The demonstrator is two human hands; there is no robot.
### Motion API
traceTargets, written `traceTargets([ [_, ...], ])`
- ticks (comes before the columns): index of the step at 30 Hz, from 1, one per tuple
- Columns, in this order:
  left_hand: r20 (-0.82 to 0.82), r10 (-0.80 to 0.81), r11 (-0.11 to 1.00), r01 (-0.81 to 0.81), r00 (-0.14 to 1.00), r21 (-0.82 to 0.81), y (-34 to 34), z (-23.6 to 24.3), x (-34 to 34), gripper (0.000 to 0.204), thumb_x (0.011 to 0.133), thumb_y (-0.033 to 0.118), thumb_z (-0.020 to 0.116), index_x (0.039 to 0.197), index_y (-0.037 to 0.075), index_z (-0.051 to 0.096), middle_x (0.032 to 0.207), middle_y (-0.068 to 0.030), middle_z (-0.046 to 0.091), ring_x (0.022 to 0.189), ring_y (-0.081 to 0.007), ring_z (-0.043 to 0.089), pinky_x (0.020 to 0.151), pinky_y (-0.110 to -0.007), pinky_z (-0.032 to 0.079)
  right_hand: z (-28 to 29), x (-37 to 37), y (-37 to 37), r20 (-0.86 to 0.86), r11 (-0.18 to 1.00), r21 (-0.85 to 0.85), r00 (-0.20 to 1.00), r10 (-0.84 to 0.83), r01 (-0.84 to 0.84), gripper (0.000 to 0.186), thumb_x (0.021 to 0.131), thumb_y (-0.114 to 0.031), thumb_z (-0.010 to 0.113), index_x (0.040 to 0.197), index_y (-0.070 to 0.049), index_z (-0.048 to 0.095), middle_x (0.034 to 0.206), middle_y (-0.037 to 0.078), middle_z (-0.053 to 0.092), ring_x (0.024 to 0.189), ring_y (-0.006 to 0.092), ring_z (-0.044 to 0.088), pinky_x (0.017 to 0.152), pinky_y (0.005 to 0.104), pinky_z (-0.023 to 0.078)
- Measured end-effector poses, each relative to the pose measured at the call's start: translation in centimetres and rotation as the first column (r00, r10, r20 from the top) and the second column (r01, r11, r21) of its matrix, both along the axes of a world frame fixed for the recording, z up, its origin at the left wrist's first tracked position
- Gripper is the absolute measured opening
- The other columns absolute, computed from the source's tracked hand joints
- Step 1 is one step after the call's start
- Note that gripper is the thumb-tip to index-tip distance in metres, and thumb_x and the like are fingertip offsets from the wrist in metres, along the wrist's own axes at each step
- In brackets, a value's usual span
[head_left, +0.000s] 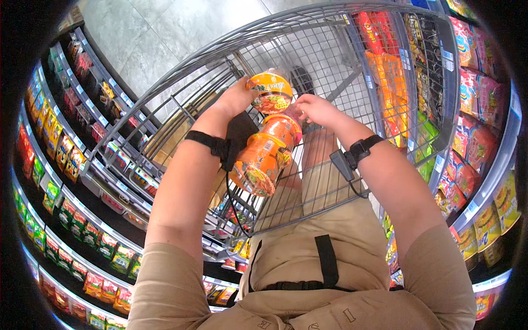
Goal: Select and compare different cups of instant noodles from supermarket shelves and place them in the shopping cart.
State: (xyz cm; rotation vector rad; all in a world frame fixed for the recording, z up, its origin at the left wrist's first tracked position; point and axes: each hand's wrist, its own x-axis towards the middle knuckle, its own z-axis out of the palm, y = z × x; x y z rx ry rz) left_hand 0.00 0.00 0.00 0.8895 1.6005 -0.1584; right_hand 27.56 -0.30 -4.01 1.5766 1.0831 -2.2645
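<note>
My left hand [236, 99] is closed on the left side of an orange instant noodle cup [270, 99] with a picture of food on its round lid. My right hand [318, 110] is pinched just right of that cup, against a purplish edge; what its fingers hold is hard to make out. Below the held cup, another orange noodle cup [281, 131] stands or lies within the grey wire shopping cart [324, 212]. A larger orange noodle cup [257, 164] is nearer to me, tilted, its lid facing down toward me.
Shelves of bagged snacks [60, 154] curve along the left. On the right, racks hold orange packets [391, 93] and pink bags [474, 132]. Grey tiled floor [148, 33] shows beyond the cart. A brown cardboard box [168, 135] is seen through the cart's left side.
</note>
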Motion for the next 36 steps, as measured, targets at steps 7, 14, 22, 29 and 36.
traceTargets([
  [7, -0.047, -0.035, 0.998, 0.037, 0.998, 0.041, 0.0, 6.0, 0.8, 0.059, 0.093, 0.027, 0.061, 0.143, -0.005, 0.053, 0.130, -0.0318, 0.065, 0.127, -0.0404, 0.061, 0.108, -0.041, 0.046, 0.3, 1.0, -1.9, 0.020, 0.940, 0.252, 0.972, 0.233, -0.231, 0.020, 0.088, -0.022, 0.069, 0.095, -0.003, 0.069, 0.086, 0.013, 0.073, 0.081, 0.0267, 0.072, 0.073, 0.0387, 0.057],
  [14, 0.078, -0.074, 0.996, 0.069, 0.994, 0.064, -4.7, 10.5, 0.2, 0.058, 0.095, 0.029, 0.060, 0.142, -0.004, 0.054, 0.120, -0.0290, 0.070, 0.115, -0.0394, 0.068, 0.099, -0.042, 0.052, -0.1, 0.5, -3.9, 0.112, 0.803, 0.413, 0.899, 0.423, -0.429, 0.016, 0.085, -0.020, 0.073, 0.093, -0.007, 0.070, 0.091, 0.016, 0.074, 0.088, 0.0340, 0.071, 0.079, 0.0438, 0.057],
  [22, 0.066, 0.024, 0.997, -0.019, 0.998, -0.077, -8.6, 14.8, 0.7, 0.059, 0.103, 0.039, 0.055, 0.146, -0.002, 0.051, 0.132, -0.0282, 0.065, 0.126, -0.0393, 0.062, 0.106, -0.041, 0.048, -0.6, 0.6, -4.2, 0.299, 0.727, 0.353, 0.807, 0.509, -0.589, 0.015, 0.082, -0.017, 0.075, 0.085, -0.005, 0.067, 0.088, 0.016, 0.072, 0.084, 0.0344, 0.070, 0.073, 0.0446, 0.055],
  [29, 0.143, 0.146, 0.987, -0.135, 0.979, -0.087, -11.8, 14.5, 1.8, 0.059, 0.105, 0.042, 0.054, 0.145, -0.001, 0.050, 0.127, -0.0273, 0.067, 0.121, -0.0384, 0.065, 0.102, -0.041, 0.050, -1.1, 1.6, -4.7, 0.376, 0.599, 0.465, 0.758, 0.533, -0.652, 0.017, 0.082, -0.020, 0.076, 0.087, -0.007, 0.066, 0.090, 0.018, 0.071, 0.087, 0.0381, 0.068, 0.075, 0.0465, 0.055],
  [36, 0.201, 0.358, 0.931, -0.365, 0.912, 0.001, -12.6, 13.8, 3.5, 0.049, 0.108, 0.038, 0.051, 0.137, 0.000, 0.058, 0.122, -0.0220, 0.070, 0.116, -0.0302, 0.067, 0.101, -0.038, 0.050, -0.4, 1.1, -4.6, 0.406, 0.712, 0.344, 0.781, 0.475, -0.612, 0.038, 0.088, -0.024, 0.074, 0.121, -0.008, 0.065, 0.112, 0.020, 0.072, 0.107, 0.0396, 0.068, 0.092, 0.0452, 0.055],
])
